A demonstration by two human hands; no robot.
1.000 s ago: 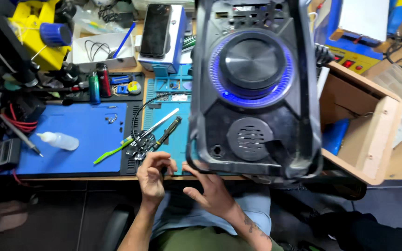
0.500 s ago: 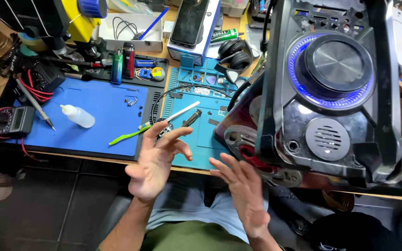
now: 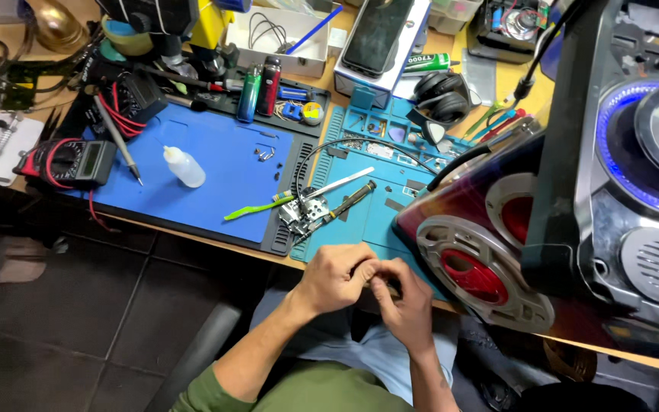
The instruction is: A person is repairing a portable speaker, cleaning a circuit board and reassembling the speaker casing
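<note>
From the head camera, the left hand (image 3: 335, 278) and the right hand (image 3: 404, 302) meet at the near edge of the surface (image 3: 497, 311), fingertips touching each other. The fingers of both hands are curled together, pinched around something too small to make out; whether anything is actually held cannot be told.

Just beyond the hands, on the teal mat (image 3: 379, 206), a screwdriver (image 3: 342, 204) lies with its long axis running diagonally, handle toward the upper right and tip toward the lower left, beside a small metal part (image 3: 301, 211). A green toothbrush (image 3: 257, 207) lies near it, head pointing right.

At the far side, a white box (image 3: 284, 34) holds coiled cables and a blue pen. A red speaker (image 3: 474, 244) lies just right of the hands.
</note>
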